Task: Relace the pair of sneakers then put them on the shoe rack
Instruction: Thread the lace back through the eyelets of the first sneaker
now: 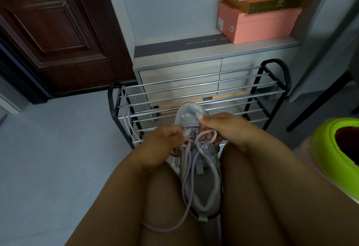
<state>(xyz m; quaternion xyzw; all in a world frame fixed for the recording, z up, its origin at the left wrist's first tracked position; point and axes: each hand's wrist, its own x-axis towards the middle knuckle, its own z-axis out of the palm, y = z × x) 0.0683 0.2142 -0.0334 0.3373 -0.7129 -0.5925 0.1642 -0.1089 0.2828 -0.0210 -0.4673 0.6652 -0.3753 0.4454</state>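
Grey sneaker [202, 177] lies between the person's knees, toe toward the shoe rack [194, 98], heel toward the body, opening up. Lilac lace [186, 191] is threaded through the eyelets nearer the toe; loose lengths trail down over the tongue and across the left thigh.

Left hand [165, 144]: fingers curled, pinching a lace end at the left eyelet row. Right hand [223, 127]: thumb on the tongue label, fingers curled under, holding the shoe and a loop of lace. Neither hand is slack or empty.

Judgement: lacing is partway, upper eyelets yet to fill.

To do this step well:
- hold the tongue flat and centred with the right thumb
- feed the tip straight through the next eyelet, no twist in the cord
- draw both sides to even length before crossing again
- keep the trailing slack off the knee so it cannot snag

A second lilac lace [127, 117] hangs over the rack's left end, near its black side frame. The other sneaker is not in view. Behind the rack are a grey cabinet [174, 70] and pink shoe boxes [262, 24]; a green-rimmed bin [330, 144] sits at right.
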